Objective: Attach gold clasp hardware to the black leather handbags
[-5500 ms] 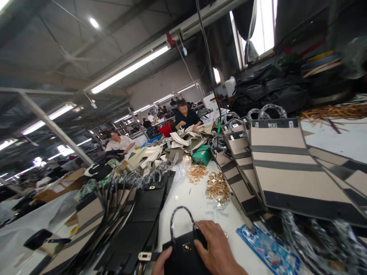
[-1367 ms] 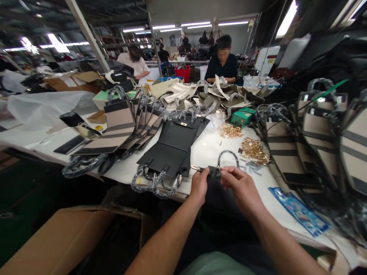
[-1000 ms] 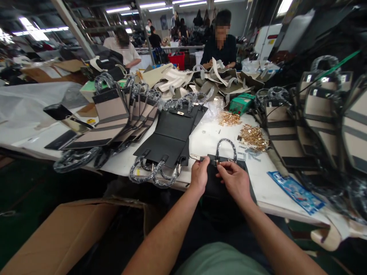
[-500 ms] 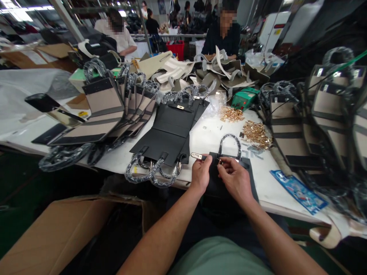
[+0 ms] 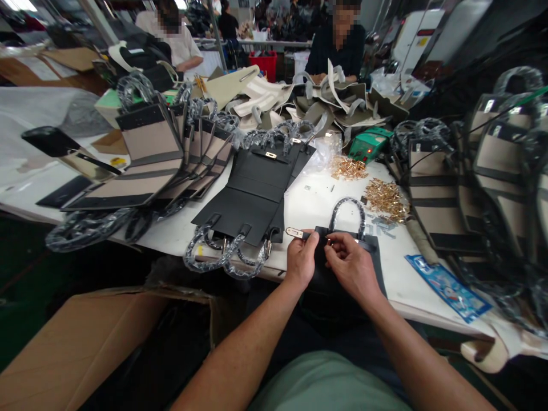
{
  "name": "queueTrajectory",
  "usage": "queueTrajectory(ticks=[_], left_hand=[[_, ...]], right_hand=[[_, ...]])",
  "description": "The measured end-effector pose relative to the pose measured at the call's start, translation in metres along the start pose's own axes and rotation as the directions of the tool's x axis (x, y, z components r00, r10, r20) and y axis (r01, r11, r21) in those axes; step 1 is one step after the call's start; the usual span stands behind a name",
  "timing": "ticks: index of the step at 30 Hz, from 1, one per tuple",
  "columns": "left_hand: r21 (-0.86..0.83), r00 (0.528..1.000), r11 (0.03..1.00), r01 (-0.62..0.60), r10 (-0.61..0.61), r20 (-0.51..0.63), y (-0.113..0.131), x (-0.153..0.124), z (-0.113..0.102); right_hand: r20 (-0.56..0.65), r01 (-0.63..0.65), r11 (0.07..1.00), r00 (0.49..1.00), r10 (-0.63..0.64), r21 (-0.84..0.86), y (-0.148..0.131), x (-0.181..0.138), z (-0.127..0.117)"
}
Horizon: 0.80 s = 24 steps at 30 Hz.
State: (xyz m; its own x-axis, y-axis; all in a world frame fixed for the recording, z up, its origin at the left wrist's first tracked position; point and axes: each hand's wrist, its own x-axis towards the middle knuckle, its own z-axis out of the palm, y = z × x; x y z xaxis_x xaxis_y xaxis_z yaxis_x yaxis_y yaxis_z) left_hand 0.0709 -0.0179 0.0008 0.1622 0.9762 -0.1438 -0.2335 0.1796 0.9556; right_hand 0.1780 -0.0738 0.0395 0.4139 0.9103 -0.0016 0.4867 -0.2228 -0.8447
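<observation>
My left hand (image 5: 302,261) is closed on a black strap whose end carries a pale gold metal plate (image 5: 295,233) that sticks out to the left. Beside it my right hand (image 5: 353,265) pinches a small shiny metal piece (image 5: 329,242), mostly covered by the fingers. Both hands are over a black handbag panel (image 5: 372,246) at the table's front edge. Its plastic-wrapped handle (image 5: 348,201) arches up behind my right hand. Left of my hands lie stacked black bag panels (image 5: 256,200) with wrapped handles, the upper one bearing a metal clasp plate (image 5: 270,155).
Piles of gold metal fittings (image 5: 385,198) and a green box with a red light (image 5: 370,145) stand beyond my hands. Bag panels fan out left (image 5: 148,177) and right (image 5: 434,200). A blue packet (image 5: 447,288) lies right. A cardboard box (image 5: 94,337) stands lower left. Two people sit opposite.
The camera view has tilted and shifted slightly. Both hands keep nearly the same place and grip, with only slight movement of the right fingers at the metal piece.
</observation>
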Motion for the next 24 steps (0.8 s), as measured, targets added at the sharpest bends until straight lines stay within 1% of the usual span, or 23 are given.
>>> queueTrajectory(ticks=[4,9,11,14,16,18,20,24], left_hand=[[0.012,1.0,1.0,-0.012,0.012,-0.009,-0.001,-0.001,0.0],[0.013,1.0,1.0,-0.017,0.017,0.015,-0.002,0.0,0.0],[-0.008,1.0,1.0,-0.015,0.015,0.021,-0.004,0.0,0.001],[-0.042,1.0,0.999,0.016,-0.015,0.022,-0.008,0.001,0.001],[-0.045,0.999,0.998,0.04,-0.039,0.013,-0.009,0.002,0.001],[-0.031,0.999,0.998,0.05,-0.05,0.002,-0.01,0.003,0.001],[-0.021,0.999,0.998,0.05,-0.051,-0.002,-0.01,0.003,0.0],[-0.028,0.998,0.998,0.06,-0.059,0.014,-0.01,0.004,0.0]], right_hand=[[0.024,-0.006,1.0,1.0,0.006,0.005,0.001,-0.003,0.0],[-0.029,-0.069,0.996,0.997,0.071,0.057,0.003,-0.005,0.004],[-0.044,-0.101,0.987,0.993,0.107,0.127,0.006,-0.006,0.004],[-0.029,-0.128,0.944,0.989,0.144,0.303,0.012,-0.008,0.004],[-0.04,-0.123,0.9,0.987,0.154,0.419,0.016,-0.011,0.003],[-0.064,-0.106,0.87,0.986,0.156,0.482,0.018,-0.013,0.002],[-0.07,-0.107,0.869,0.985,0.16,0.483,0.018,-0.014,0.002],[-0.072,-0.125,0.908,0.983,0.167,0.399,0.018,-0.012,0.005]])
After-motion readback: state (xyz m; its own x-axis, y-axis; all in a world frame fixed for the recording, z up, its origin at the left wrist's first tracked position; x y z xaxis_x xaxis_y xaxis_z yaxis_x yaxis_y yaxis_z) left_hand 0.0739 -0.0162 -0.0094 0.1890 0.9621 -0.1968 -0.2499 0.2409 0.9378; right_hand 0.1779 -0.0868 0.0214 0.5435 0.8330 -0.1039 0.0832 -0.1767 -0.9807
